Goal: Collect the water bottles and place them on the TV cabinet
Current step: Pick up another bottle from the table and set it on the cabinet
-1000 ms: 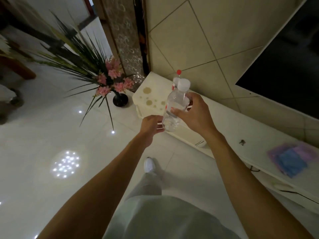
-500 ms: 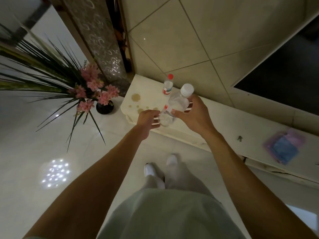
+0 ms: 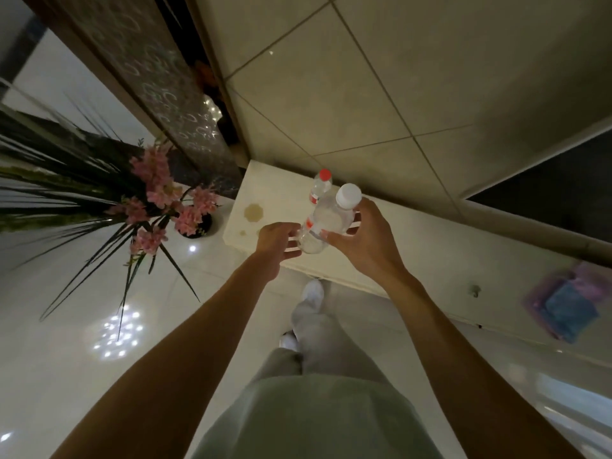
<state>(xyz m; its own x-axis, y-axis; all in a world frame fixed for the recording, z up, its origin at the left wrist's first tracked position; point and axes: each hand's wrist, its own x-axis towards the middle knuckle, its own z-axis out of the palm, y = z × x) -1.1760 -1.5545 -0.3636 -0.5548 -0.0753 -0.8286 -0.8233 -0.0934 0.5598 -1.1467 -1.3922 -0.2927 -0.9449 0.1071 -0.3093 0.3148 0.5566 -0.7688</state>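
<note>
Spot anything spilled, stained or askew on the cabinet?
Yes: brownish stains mark the white TV cabinet top at its left end, near the red-capped bottle. The white-capped bottle in the right hand is tilted.

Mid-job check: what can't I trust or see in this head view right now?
Red-capped bottle: lower half hidden behind the white-capped bottle, head view.
Left hand: grip or mere touch on that bottle's base unclear, blurred overlap.
Pink-and-blue item on the TV cabinet: blurred, unidentifiable.
Cabinet's right end: cut off by frame edge.
</note>
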